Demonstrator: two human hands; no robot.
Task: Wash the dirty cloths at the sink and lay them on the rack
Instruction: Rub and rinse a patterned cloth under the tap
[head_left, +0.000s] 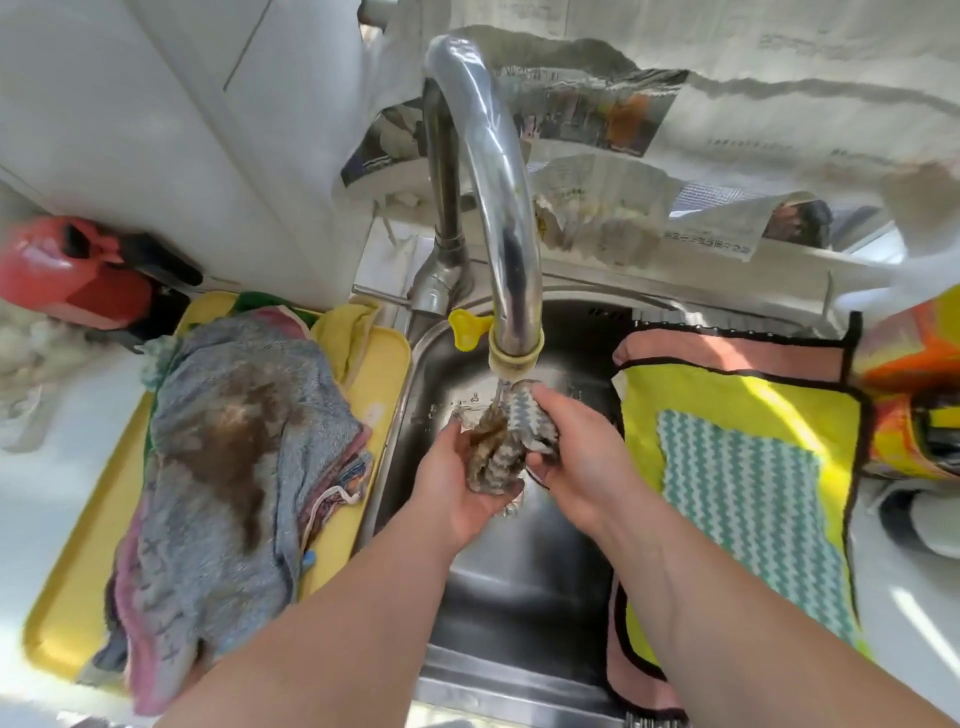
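Observation:
A small zigzag-patterned cloth (500, 451), stained brown, is bunched under the running water of the chrome tap (498, 208) over the steel sink (524, 577). My left hand (460, 488) cups and grips its lower part. My right hand (574, 457) grips its upper right part. A pile of dirty cloths (228, 467), the top one blue-grey with a large brown stain, lies on a yellow tray (374, 374) left of the sink. On the right, a yellow cloth (727, 405), a green zigzag cloth (753, 519) and a pink cloth (727, 348) lie spread over the rack.
A red object (67, 275) sits at the far left on the white counter. Newspaper sheets (623, 156) hang behind the tap. An orange and yellow item (919, 395) stands at the right edge. A yellow tap attachment (465, 327) sticks out near the spout.

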